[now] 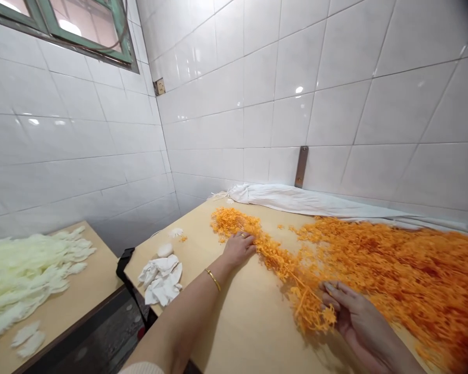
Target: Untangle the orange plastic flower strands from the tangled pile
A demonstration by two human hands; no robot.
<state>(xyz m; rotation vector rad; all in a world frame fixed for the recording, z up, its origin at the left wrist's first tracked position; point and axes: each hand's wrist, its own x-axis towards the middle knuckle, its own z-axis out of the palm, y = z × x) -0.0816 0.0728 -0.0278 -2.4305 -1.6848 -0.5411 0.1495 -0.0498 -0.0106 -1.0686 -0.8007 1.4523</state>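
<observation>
A strand of feathery orange sprigs (281, 262), like dyed dried foliage, runs slantwise across the tan tabletop (234, 317). My left hand (239, 248), with a ring on a finger and a gold bangle at the wrist, has its fingers curled on the far part of this strand. At the near end, my right hand (349, 309) pinches the orange stems between thumb and fingers. Its fingertips are partly hidden by the foliage. Just right of the strand spreads a large heap of the same orange sprigs (398, 270).
Crumpled white cloth (161, 280) and a round white object (165, 250) lie at the table's left edge. A white sheet (288, 197) lines the back by the tiled wall. Pale yellow, petal-like pieces (27, 270) cover a second table. A black strap (125, 267) hangs between the tables.
</observation>
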